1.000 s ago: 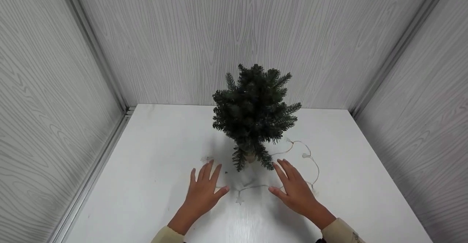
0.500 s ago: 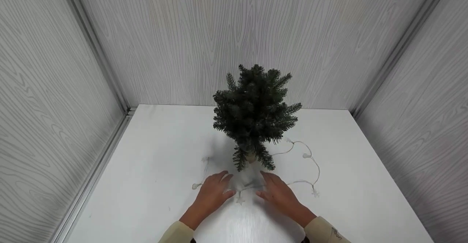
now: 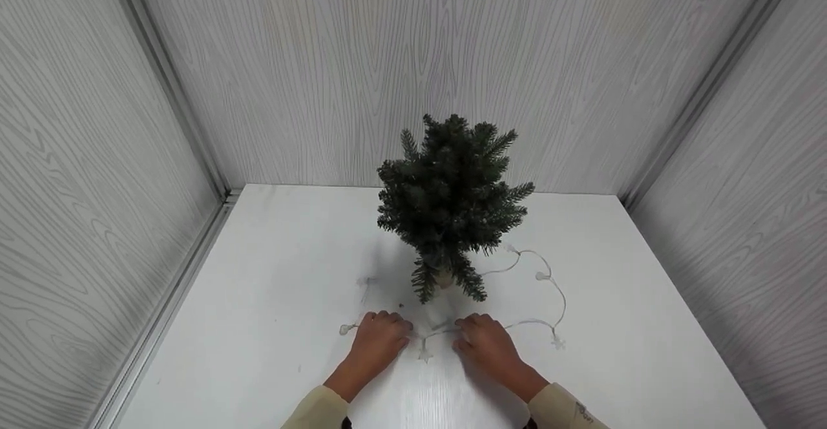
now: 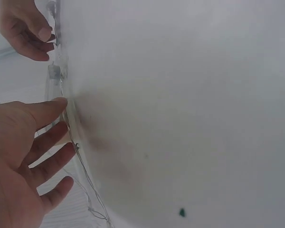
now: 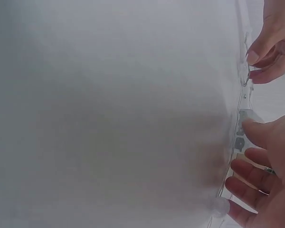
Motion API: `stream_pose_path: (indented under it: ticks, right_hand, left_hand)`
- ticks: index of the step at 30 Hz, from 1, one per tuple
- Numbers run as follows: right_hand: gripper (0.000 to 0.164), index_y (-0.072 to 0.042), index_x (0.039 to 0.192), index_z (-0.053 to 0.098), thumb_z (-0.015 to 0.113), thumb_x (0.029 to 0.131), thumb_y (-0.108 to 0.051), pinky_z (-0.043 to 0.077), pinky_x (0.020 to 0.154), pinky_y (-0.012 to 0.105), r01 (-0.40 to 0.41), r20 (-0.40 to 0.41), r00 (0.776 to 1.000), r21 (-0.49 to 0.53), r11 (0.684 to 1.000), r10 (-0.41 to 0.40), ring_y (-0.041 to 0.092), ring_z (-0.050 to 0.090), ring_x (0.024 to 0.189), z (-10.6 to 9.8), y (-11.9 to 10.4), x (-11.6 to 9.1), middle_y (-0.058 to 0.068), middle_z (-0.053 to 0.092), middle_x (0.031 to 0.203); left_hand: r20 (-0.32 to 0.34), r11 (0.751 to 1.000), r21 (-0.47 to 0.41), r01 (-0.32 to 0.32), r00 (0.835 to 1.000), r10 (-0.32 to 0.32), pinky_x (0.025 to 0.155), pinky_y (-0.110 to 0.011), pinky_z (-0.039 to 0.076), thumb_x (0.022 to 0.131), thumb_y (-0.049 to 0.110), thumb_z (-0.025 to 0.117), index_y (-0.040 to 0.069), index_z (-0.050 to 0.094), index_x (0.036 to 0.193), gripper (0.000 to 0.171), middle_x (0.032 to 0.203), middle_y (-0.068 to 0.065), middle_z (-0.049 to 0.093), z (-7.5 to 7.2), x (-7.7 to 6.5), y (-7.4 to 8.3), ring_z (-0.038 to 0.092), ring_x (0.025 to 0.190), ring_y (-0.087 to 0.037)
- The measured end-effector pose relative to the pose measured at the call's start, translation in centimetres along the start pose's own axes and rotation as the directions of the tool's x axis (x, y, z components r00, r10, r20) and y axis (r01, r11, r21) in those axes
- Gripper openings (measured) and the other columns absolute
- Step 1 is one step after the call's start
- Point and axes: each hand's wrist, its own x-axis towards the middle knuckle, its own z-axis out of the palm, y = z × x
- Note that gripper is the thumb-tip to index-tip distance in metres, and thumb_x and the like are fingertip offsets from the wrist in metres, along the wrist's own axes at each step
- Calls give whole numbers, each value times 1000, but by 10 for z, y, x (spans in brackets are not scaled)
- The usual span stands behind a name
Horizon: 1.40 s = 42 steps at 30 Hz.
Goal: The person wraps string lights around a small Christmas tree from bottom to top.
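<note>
- Left hand (image 3: pixel 378 340) pinched the string lights (image 3: pixel 558 342)!
- Right hand (image 3: pixel 486 344) pinched them too, a star (image 3: pixel 424 355) lying between!
- Green tree (image 3: pixel 449 190) stood just beyond, upright!

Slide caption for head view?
Left hand and right hand at an ornament string on a white table, in front of a green tree.

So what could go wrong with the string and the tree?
The string curves out of sight by the tree, so a hard tug might snag the tree or even tip it. The left hand and right hand are both at the string, which looks thin, so pulling apart might strain it. The star sits between the hands, so it could get tangled.
</note>
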Motion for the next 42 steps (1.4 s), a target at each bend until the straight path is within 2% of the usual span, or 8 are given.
stream_pose_path:
  ticks: [3,7,15,20,24,30,38,42]
  right_hand:
    - [27,-7,107,74,82,85,-21,54,74,40,43,-48,998,-6,999,-43,25,64,88,3,-3,0,7,71,99]
    - [25,-10,106,73,83,83,-16,55,73,40,99,-113,989,-3,995,-98,25,65,90,5,-12,-1,8,71,101]
    - [23,-12,108,73,80,87,-16,56,83,39,155,-187,971,34,987,-146,21,68,99,8,-35,8,1,72,104]
    - [6,-16,94,74,77,89,-15,54,85,41,164,-207,966,29,986,-154,15,68,86,7,-42,12,-5,73,89]
    - [9,-20,86,73,72,94,-17,54,80,38,109,-152,984,105,988,-92,9,65,77,1,-44,9,-8,70,84]
    - [7,-21,88,72,72,95,-23,52,61,26,29,-129,992,165,986,-8,5,61,68,-15,-38,-1,-8,64,81]
    - [7,-21,90,73,73,94,-27,47,56,21,1,-202,979,171,985,34,-3,54,63,-40,-23,-9,-11,61,77]
    - [6,-20,91,73,72,94,-26,44,54,21,13,-265,964,153,988,28,-4,49,60,-54,-15,-8,-11,59,77]
  left_hand:
    - [0,999,-35,14,1000,-14,66,-35,47,86,18,77,23,78,89,6,84,5,72,1,1,0,64,77,-18]
    - [-2,998,-53,17,1000,-17,65,-33,45,90,17,73,23,77,81,11,76,6,68,1,2,2,60,72,-16]
    - [-57,996,-81,-45,998,40,59,-26,43,89,16,76,22,75,80,11,74,8,68,-14,8,10,57,68,-12]
    - [-55,984,-170,-62,997,53,61,-26,44,94,18,71,21,75,81,14,75,9,70,-22,12,17,56,67,-11]
    - [6,960,-279,-24,1000,27,68,-28,49,97,20,69,19,76,86,12,78,9,71,-27,11,19,58,70,-9]
    - [94,899,-434,66,995,-28,80,-35,53,94,27,73,20,75,91,8,82,11,71,-30,5,12,61,73,-3]
    - [129,862,-498,99,991,-39,88,-40,52,97,34,67,24,77,90,16,80,15,71,-35,-1,0,59,72,1]
    - [156,822,-558,115,987,-32,93,-42,50,98,38,64,25,77,94,19,83,17,70,-38,-3,-5,59,75,2]
